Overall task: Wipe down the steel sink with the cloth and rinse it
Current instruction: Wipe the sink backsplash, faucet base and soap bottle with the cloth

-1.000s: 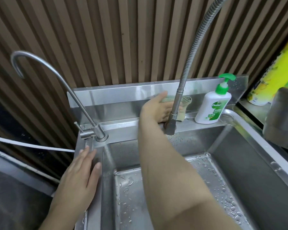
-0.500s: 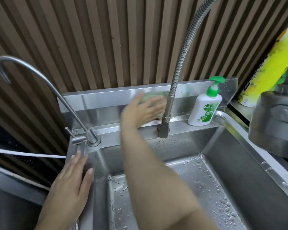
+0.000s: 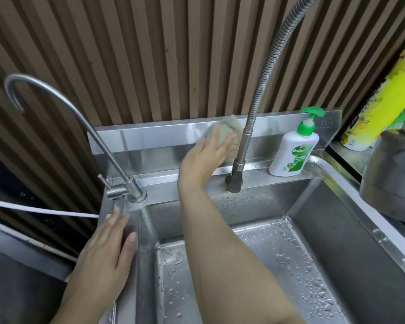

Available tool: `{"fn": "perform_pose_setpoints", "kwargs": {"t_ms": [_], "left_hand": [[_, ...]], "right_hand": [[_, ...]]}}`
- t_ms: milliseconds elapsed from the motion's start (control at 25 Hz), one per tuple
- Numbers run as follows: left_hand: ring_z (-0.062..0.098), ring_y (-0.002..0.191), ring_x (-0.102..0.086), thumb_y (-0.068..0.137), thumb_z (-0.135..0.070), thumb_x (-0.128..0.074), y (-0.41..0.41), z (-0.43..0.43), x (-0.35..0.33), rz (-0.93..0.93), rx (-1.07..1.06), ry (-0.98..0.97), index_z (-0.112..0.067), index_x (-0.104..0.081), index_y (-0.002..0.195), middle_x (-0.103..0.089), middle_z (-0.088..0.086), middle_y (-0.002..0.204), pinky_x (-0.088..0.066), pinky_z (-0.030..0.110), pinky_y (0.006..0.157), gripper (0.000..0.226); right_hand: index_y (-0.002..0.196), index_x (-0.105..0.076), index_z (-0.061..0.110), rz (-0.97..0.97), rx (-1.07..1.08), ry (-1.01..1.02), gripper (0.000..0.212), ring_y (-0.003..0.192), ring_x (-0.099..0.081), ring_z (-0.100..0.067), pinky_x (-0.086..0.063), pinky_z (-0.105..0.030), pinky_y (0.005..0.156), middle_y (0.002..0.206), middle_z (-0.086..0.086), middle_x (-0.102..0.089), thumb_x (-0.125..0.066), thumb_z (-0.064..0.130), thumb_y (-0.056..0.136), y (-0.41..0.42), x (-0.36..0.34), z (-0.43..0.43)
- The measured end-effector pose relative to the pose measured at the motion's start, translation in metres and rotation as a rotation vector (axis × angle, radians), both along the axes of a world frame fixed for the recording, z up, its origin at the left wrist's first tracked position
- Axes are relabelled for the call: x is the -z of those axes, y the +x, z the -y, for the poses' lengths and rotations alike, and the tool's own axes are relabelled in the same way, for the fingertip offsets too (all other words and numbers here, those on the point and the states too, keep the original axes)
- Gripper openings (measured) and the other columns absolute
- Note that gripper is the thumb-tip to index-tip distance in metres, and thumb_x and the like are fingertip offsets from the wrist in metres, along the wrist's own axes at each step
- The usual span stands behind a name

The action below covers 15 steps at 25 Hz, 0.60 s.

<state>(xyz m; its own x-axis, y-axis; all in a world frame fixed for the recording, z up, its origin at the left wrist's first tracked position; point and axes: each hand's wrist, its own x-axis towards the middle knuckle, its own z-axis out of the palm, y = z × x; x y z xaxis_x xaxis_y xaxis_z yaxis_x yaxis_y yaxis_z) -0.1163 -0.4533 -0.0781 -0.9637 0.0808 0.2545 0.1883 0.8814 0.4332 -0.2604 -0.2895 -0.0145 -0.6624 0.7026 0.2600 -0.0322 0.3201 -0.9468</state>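
Brown slatted panelling is rising behind the steel sink [image 3: 332, 220], whose basin is lying beaded with water droplets. Flat-fingered, the right hand [image 3: 206, 157] is pressing the green cloth [image 3: 227, 132] against the steel backsplash, just left of the flexible faucet hose [image 3: 257, 106]; right of that grip, a white pump bottle [image 3: 292, 153] reading "Dettol" is standing on the ledge. Palm down and holding nothing, the left hand [image 3: 108, 251] is lying open on the sink's left rim, beside the gooseneck tap [image 3: 126, 183].

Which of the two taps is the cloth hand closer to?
The flexible coiled-hose tap, just right of the right hand pressing the green cloth on the backsplash. The thin gooseneck tap stands farther left.
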Motion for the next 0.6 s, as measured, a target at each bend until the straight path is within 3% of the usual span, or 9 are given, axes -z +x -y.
{"fn": "perform_pose_setpoints", "kwargs": {"t_ms": [120,200,240,360,520,600], "left_hand": [[0.011,0.137,-0.025,0.085,-0.058,-0.019,0.002,-0.002,-0.002,0.008,-0.001,0.005,-0.011,-0.044,0.136,-0.036,0.004,0.148,-0.019,0.030,0.110,0.074],[0.011,0.137,-0.026,0.084,-0.058,-0.019,0.003,-0.003,-0.005,0.017,-0.011,0.014,-0.011,-0.044,0.136,-0.035,0.004,0.149,-0.019,0.029,0.109,0.074],[0.012,0.136,-0.026,0.084,-0.058,-0.019,0.003,-0.004,-0.006,0.019,-0.014,0.014,-0.011,-0.044,0.136,-0.035,0.005,0.149,-0.019,0.029,0.109,0.074],[0.014,0.137,-0.027,0.085,-0.058,-0.019,0.004,-0.004,-0.006,0.028,-0.021,0.017,-0.012,-0.045,0.136,-0.035,0.004,0.149,-0.020,0.031,0.109,0.073],[0.013,0.139,-0.024,0.085,-0.058,-0.016,0.007,-0.005,-0.008,0.041,-0.037,0.011,-0.014,-0.043,0.137,-0.032,0.002,0.150,-0.019,0.032,0.111,0.074],[0.009,0.139,-0.019,0.084,-0.057,-0.013,0.006,-0.005,-0.009,0.046,-0.029,0.011,-0.014,-0.041,0.138,-0.030,0.001,0.151,-0.018,0.032,0.113,0.074]], "right_hand": [[0.146,-0.028,0.026,0.198,-0.398,0.420,0.057,0.145,-0.010,-0.023,-0.015,-0.049,0.116,0.156,-0.003,-0.022,-0.041,0.007,0.094,0.056,0.039,-0.011],[0.149,-0.013,0.025,0.400,-0.576,0.758,0.061,0.145,-0.010,-0.023,-0.002,-0.051,0.117,0.154,-0.002,-0.025,-0.040,0.022,0.094,0.082,0.056,-0.014],[0.149,-0.014,0.021,0.467,-0.621,0.850,0.058,0.145,-0.009,-0.024,0.002,-0.051,0.116,0.155,-0.003,-0.024,-0.035,0.031,0.096,0.083,0.056,-0.014],[0.146,-0.028,0.016,0.574,-0.605,0.887,0.052,0.145,-0.009,-0.023,-0.004,-0.049,0.115,0.156,-0.003,-0.022,-0.020,0.039,0.100,0.065,0.050,-0.026],[0.150,-0.008,0.017,0.728,-0.386,0.840,0.055,0.146,0.001,-0.022,-0.002,-0.050,0.115,0.159,-0.003,-0.007,-0.018,0.037,0.101,0.080,0.062,-0.046],[0.150,-0.008,0.012,0.785,-0.341,0.857,0.055,0.146,0.002,-0.027,0.001,-0.052,0.115,0.159,-0.007,-0.006,-0.016,0.038,0.101,0.078,0.059,-0.030]]}}
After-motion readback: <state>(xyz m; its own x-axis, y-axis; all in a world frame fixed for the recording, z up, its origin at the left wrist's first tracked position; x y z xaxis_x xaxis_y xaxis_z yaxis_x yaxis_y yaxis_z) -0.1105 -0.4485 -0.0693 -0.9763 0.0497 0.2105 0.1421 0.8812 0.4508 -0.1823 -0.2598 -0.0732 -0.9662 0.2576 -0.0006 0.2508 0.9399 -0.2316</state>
